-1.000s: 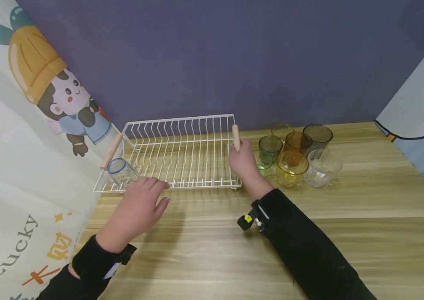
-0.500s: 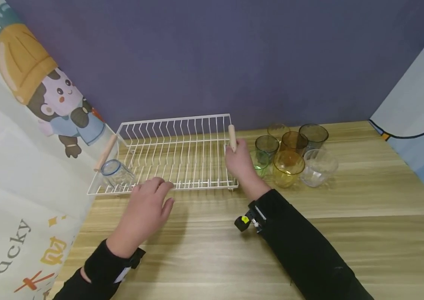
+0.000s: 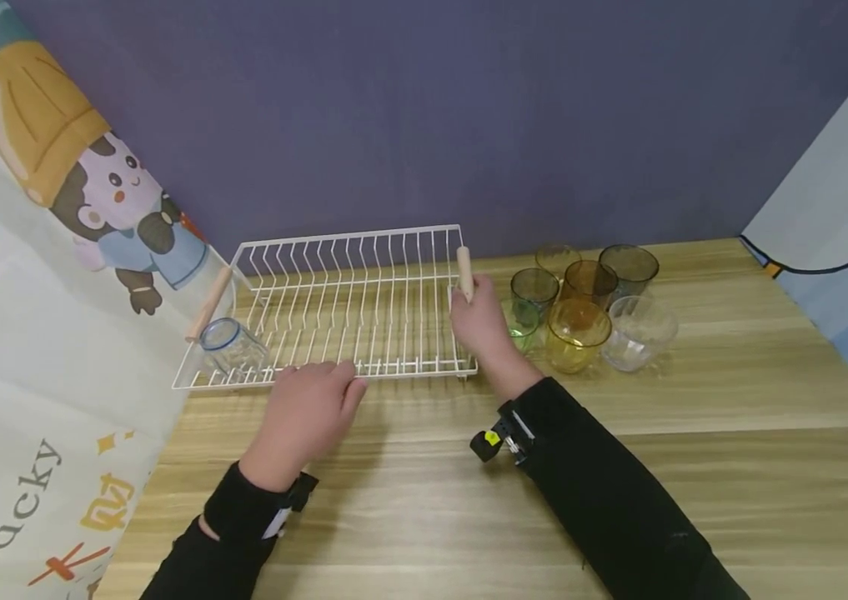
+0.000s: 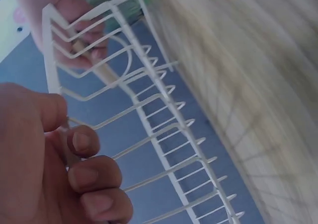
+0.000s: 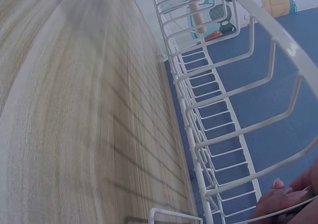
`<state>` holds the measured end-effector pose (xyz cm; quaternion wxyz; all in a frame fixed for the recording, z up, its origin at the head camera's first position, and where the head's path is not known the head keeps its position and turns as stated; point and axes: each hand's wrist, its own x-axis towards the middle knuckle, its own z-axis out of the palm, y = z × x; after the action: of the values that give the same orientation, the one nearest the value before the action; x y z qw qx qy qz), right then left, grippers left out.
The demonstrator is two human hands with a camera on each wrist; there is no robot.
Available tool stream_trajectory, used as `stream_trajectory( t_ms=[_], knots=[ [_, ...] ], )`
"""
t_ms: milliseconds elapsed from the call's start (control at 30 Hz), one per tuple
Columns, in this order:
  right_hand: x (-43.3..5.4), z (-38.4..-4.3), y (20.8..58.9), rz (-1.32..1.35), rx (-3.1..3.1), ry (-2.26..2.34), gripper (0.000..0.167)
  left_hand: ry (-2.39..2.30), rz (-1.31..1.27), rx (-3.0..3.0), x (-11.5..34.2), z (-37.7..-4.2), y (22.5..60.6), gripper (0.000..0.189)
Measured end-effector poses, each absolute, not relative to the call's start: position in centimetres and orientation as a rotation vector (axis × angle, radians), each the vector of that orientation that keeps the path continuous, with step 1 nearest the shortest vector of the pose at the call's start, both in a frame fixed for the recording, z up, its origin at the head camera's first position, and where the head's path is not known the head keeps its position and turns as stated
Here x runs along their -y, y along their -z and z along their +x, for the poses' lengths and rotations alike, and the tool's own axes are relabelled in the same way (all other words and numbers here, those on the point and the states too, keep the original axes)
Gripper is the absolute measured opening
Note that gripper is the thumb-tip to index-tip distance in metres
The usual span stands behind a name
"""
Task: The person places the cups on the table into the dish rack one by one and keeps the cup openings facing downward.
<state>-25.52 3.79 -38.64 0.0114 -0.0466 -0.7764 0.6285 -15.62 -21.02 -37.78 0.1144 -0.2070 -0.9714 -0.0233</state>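
Note:
A white wire dish rack [image 3: 412, 374] with wooden end handles stands on the table against the dark backdrop. My left hand [image 3: 311, 408] grips the rack's front rail; in the left wrist view its curled fingers [image 4: 94, 177] wrap the top wire. At the rack's right end, my right hand [image 3: 479, 317] holds the right wooden handle [image 3: 464, 271], its fingertips [image 5: 279, 184] partly cut off in the right wrist view. A clear glass [image 3: 236, 346] with a blue rim leans in the rack's left end, beside the left wooden handle [image 3: 209, 304].
Several glasses cluster right of the rack, among them a yellow one [image 3: 577, 337], a clear one [image 3: 637, 333], a brown one [image 3: 589, 283] and a green one [image 3: 521, 325] partly behind my right wrist. A printed curtain [image 3: 33, 350] hangs along the table's left side.
My left hand has moved right along the rack's front, away from the blue-rimmed glass, and its fingers now curl over the rail. The right hand stays on the handle.

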Motion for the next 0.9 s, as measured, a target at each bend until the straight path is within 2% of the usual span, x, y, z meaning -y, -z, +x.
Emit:
stream_trajectory(
  t_ms=[633, 900],
  knots=[
    [-4.3, -25.8, 38.3, -0.085, 2.477, -2.004, 0.06, 0.178, -0.679, 2.871, 21.3, -16.2, 37.6, 0.045],
    [-5.8, -24.8, 36.1, 0.039, 2.681, -1.89, 0.068, 0.161, -0.689, 2.876, 21.3, -16.3, 37.5, 0.044]
  ],
)
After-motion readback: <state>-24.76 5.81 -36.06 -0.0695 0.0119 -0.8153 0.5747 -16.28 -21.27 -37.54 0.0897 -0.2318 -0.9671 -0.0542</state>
